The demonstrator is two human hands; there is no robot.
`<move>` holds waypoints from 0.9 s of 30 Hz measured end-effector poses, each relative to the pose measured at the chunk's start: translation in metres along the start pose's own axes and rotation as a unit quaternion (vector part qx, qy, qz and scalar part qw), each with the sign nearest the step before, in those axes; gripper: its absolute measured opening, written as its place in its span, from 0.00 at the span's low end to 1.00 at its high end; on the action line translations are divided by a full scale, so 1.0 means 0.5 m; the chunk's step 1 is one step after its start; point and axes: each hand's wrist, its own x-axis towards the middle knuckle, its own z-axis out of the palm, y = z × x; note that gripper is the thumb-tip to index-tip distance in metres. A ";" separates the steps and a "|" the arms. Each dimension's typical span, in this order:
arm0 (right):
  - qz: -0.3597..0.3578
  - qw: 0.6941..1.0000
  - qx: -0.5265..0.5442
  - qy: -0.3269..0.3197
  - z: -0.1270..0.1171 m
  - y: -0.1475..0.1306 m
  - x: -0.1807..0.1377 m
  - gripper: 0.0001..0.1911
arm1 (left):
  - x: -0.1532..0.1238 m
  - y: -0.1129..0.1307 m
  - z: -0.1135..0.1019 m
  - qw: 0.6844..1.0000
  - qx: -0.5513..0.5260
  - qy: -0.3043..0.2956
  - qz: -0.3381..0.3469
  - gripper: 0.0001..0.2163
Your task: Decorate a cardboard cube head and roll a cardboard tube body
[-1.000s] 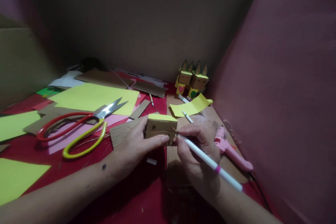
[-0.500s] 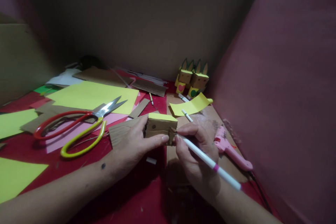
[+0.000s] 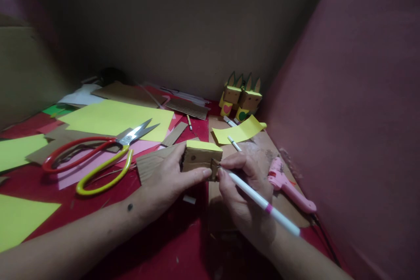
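Note:
A small cardboard block with a yellow paper top [image 3: 200,157] stands on the red table [image 3: 164,245]. My left hand [image 3: 170,179] grips it from the left, thumb along its lower front and fingers behind. My right hand [image 3: 244,192] is closed round a white pen with a pink band [image 3: 262,203]. The pen's tip touches the block's right front edge.
Red-and-yellow-handled scissors [image 3: 98,157] lie to the left on yellow and pink paper sheets [image 3: 118,118]. A pink glue gun [image 3: 288,186] rests at the right on a cardboard sheet. Two finished cardboard figures [image 3: 241,100] stand by the back wall. A second white pen [image 3: 234,143] lies nearby.
The pen's tip has shifted slightly left onto the block's right edge. The hands and block have otherwise stayed in place.

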 end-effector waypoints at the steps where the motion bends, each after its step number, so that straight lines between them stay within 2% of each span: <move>1: -0.004 1.000 -0.002 0.001 0.001 0.000 0.001 0.04 | 0.000 0.002 0.001 1.000 0.003 0.004 0.002 0.19; 7: -0.009 1.000 0.008 -0.011 -0.002 -0.001 0.000 0.04 | -0.002 0.001 0.000 0.999 0.024 0.017 0.018 0.20; 12: -0.001 1.000 0.008 -0.016 -0.004 -0.001 -0.003 0.04 | -0.002 0.004 0.000 0.999 0.043 0.008 0.001 0.23; 20: 0.003 1.000 0.018 -0.001 -0.001 0.006 -0.006 0.05 | -0.001 0.008 -0.004 0.997 0.073 0.018 0.017 0.20; 27: 0.007 1.000 0.009 0.013 0.000 0.004 -0.006 0.05 | -0.001 -0.001 -0.007 0.997 0.075 0.015 0.000 0.21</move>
